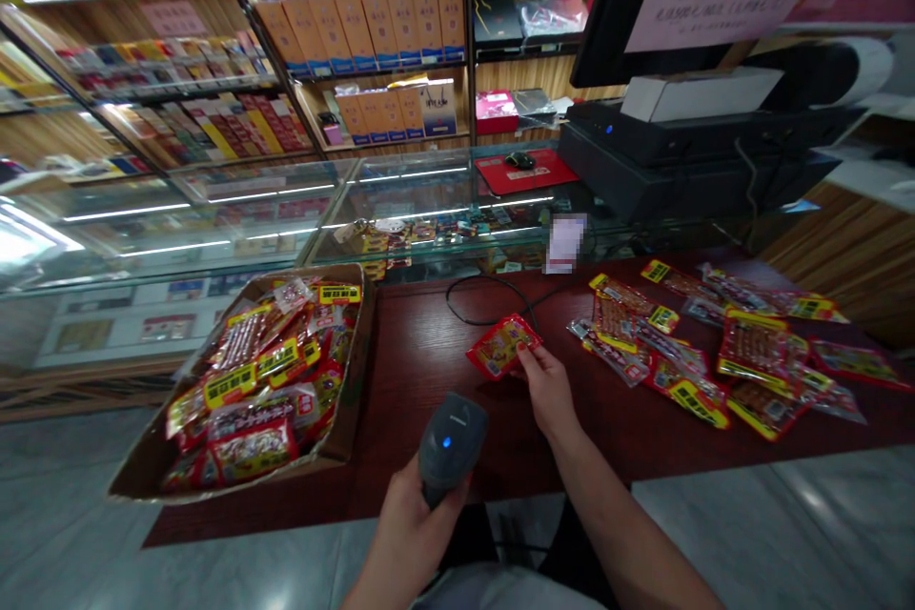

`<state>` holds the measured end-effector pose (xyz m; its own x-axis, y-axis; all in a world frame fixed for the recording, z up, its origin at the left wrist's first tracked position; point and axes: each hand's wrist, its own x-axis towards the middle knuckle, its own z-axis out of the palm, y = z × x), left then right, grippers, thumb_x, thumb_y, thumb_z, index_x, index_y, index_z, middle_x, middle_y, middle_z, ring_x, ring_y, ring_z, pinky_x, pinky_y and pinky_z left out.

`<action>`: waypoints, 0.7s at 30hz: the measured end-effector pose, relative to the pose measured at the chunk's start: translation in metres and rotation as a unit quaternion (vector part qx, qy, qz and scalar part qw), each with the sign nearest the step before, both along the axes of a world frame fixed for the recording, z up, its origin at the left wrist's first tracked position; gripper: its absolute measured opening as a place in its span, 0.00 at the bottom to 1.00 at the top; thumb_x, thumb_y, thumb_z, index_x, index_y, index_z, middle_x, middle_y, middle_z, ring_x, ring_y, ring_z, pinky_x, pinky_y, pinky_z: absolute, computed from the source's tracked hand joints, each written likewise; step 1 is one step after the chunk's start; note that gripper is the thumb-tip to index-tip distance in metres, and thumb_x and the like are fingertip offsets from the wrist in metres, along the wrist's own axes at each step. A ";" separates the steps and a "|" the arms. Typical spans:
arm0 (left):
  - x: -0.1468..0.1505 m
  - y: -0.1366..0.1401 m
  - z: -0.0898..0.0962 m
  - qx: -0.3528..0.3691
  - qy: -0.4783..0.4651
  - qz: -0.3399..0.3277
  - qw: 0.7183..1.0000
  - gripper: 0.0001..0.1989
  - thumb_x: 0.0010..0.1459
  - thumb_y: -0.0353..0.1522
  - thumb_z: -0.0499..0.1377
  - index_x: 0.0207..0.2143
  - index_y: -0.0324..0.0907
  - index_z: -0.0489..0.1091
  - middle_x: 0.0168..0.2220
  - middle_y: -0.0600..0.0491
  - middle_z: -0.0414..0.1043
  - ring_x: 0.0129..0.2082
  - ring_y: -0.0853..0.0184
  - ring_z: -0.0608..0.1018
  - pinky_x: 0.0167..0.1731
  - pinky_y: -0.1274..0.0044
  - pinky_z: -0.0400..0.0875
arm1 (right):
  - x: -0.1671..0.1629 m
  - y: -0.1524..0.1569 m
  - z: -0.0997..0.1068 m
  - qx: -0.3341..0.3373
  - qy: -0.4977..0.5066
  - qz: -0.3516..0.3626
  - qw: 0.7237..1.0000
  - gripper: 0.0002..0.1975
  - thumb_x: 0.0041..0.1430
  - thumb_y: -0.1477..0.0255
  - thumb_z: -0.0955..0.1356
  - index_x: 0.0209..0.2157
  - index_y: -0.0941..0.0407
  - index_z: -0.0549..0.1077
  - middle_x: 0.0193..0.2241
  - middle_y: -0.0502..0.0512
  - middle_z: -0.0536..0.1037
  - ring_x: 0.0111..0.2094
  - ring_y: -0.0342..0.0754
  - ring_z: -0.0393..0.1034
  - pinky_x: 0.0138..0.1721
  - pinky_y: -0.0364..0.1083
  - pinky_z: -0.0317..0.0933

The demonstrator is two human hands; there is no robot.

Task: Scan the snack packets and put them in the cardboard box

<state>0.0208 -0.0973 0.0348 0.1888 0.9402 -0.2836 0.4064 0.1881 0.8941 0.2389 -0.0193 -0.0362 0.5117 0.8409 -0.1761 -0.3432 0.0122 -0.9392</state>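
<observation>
My left hand (413,526) is wrapped round the handle of a dark grey barcode scanner (453,438), whose small blue light is lit. Between the thumb and fingers of my right hand (549,389) is a small red snack packet (500,347), just above the dark red table (407,353). The scanner's head is near the packet but apart from it. To the left, a cardboard box (363,353) holds several red and yellow snack packets (268,362). More packets (762,353) lie loosely spread on the table to the right.
A black cable (464,319) loops on the table behind the packet. Beyond stands a glass display counter (400,186) with a red mouse pad (493,173). A monitor (607,10) and dark till equipment (686,157) stand at the back right. Stocked shelves (386,67) line the wall.
</observation>
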 end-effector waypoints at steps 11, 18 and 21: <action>-0.002 -0.007 -0.004 0.059 0.024 -0.050 0.997 0.07 0.55 0.32 0.60 0.32 0.39 0.77 0.30 0.51 0.80 0.33 0.61 0.79 0.38 0.74 0.75 | 0.005 -0.001 -0.002 0.002 -0.125 0.016 0.992 0.23 0.54 0.49 0.72 0.30 0.57 0.82 0.25 0.52 0.81 0.30 0.50 0.73 0.32 0.46 0.67; -0.010 -0.017 -0.008 0.055 0.003 -0.009 0.998 0.05 0.55 0.30 0.62 0.34 0.39 0.78 0.24 0.54 0.76 0.31 0.62 0.78 0.36 0.75 0.75 | 0.005 -0.007 0.000 0.012 -0.125 0.025 0.992 0.22 0.51 0.51 0.74 0.36 0.56 0.81 0.30 0.54 0.83 0.31 0.51 0.76 0.35 0.49 0.71; -0.020 -0.026 -0.012 0.030 -0.023 0.036 0.999 0.04 0.55 0.31 0.63 0.32 0.40 0.76 0.19 0.57 0.70 0.24 0.65 0.75 0.31 0.77 0.73 | -0.008 -0.008 0.015 0.021 -0.083 0.041 0.995 0.27 0.51 0.55 0.76 0.49 0.56 0.78 0.40 0.56 0.84 0.36 0.51 0.77 0.36 0.48 0.73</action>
<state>0.0010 -0.1229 0.0230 0.1320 0.9665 -0.2199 0.3524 0.1616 0.9218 0.2312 -0.0272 -0.0212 0.4609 0.8855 -0.0590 -0.1838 0.0302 -0.9825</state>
